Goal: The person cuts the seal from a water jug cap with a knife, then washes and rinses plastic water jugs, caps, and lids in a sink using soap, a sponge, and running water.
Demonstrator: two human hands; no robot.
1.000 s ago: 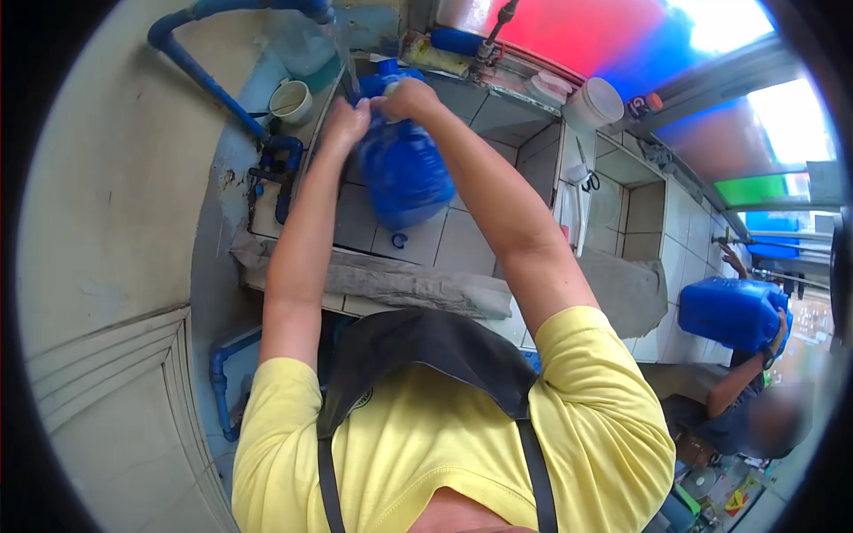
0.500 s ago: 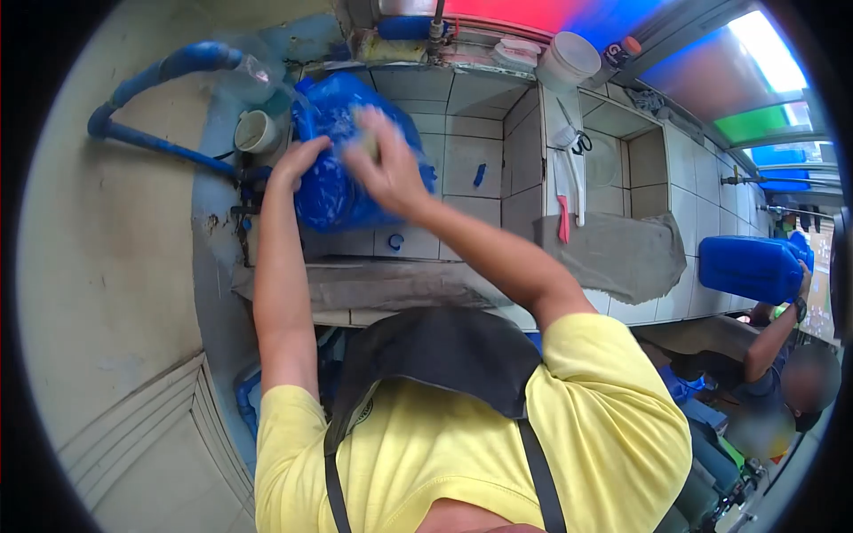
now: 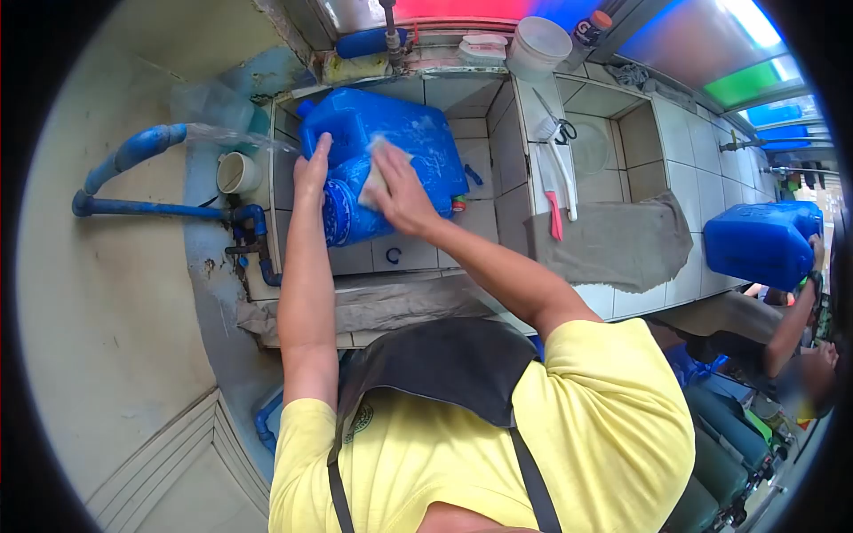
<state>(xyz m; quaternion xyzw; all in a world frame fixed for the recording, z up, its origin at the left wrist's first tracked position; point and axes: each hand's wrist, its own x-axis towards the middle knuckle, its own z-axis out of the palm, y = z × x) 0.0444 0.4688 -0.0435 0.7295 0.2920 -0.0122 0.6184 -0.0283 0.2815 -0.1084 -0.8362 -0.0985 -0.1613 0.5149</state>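
Note:
A blue plastic water jug (image 3: 426, 151) lies on its side in the tiled sink, its surface streaked with white suds. My left hand (image 3: 311, 171) holds the jug at its near-left end, between the handle and the large round blue cap (image 3: 338, 211). Pressed against the jug's upper side, my right hand (image 3: 404, 194) is closed on a pale sponge (image 3: 377, 178), partly hidden by the fingers. Water runs from the blue pipe (image 3: 160, 138) toward the jug's left end. A small blue ring (image 3: 393, 256) lies on the sink floor.
A white cup (image 3: 238, 173) stands left of the sink. On the divider lie scissors (image 3: 560, 129) and a white brush (image 3: 562, 169) beside a pink-handled tool (image 3: 554, 218). A grey cloth (image 3: 613, 244) drapes the ledge. At right, another person handles a blue jug (image 3: 760, 244).
The jug has turned, bringing its round cap toward me. My right hand has slid slightly down and right with the sponge; my left hand has shifted on the jug. Running water now shows clearly.

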